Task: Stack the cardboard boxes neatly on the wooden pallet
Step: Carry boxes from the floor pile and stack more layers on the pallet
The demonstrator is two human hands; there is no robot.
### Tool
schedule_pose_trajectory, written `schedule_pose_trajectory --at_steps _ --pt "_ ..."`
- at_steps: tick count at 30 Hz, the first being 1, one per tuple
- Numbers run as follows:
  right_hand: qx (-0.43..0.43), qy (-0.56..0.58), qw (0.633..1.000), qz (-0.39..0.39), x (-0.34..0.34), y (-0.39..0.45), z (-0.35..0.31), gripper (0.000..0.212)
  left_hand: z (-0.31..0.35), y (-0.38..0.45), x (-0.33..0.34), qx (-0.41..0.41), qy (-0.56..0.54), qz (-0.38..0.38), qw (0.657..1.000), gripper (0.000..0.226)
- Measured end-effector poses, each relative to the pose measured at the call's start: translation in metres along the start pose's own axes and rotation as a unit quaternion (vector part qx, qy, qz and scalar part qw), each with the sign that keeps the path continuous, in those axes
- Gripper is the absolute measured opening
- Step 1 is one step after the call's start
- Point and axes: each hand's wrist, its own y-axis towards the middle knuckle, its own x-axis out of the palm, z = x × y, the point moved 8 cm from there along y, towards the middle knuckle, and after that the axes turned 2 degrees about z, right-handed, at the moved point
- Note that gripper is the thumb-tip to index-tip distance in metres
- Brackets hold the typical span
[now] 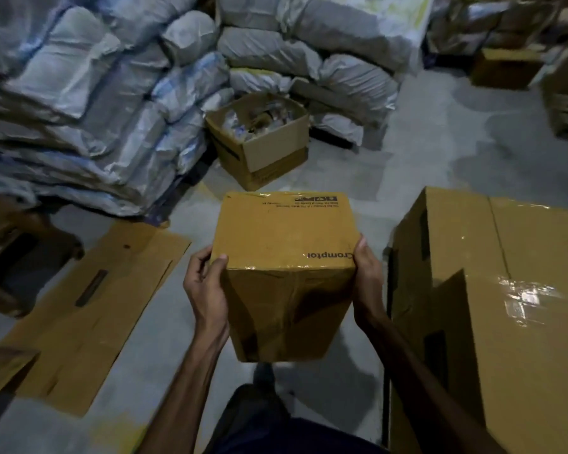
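Gripping taped cardboard box [284, 244] w/ both hands: my left hand [205, 290] & right hand [368, 276] clamp opposite sides, held above floor [423, 152], beside big carton [492, 290].

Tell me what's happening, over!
Left hand and right hand grip sealed box, carried. No pallet in sight. Big box close on right.

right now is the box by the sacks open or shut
Open: the floor box has its flaps down and loose items showing inside, beside the sacks.
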Motion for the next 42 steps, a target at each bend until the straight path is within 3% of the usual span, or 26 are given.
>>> schedule_pose_trajectory --at_steps 9,19,27,31,36,42 --pt "-0.037 0.038 0.989 0.139 -0.006 0.185 -0.039 0.04 0.004 0.187 0.222 -0.008 0.011 -0.183 0.983 0.023" --pt "-0.036 0.068 0.972 0.223 -0.021 0.449 -0.032 0.041 -0.034 0.356 0.464 0.003 0.044 -0.283 0.958 0.045" --pt "-0.053 0.056 0.975 0.207 -0.039 0.649 -0.077 0.052 -0.021 0.462 0.655 0.003 0.059 -0.381 0.923 0.063" --pt "-0.061 0.064 0.967 0.238 -0.071 0.719 -0.082 0.045 -0.039 0.497 0.757 0.013 0.078 -0.447 0.891 0.071" --pt "-0.057 0.074 0.936 0.339 -0.131 0.791 -0.073 0.05 -0.082 0.517 0.902 0.026 0.103 -0.54 0.835 0.07" --pt "-0.058 0.056 0.856 0.511 -0.2 0.825 -0.097 0.038 -0.108 0.498 1.071 0.025 0.118 -0.642 0.757 0.082"
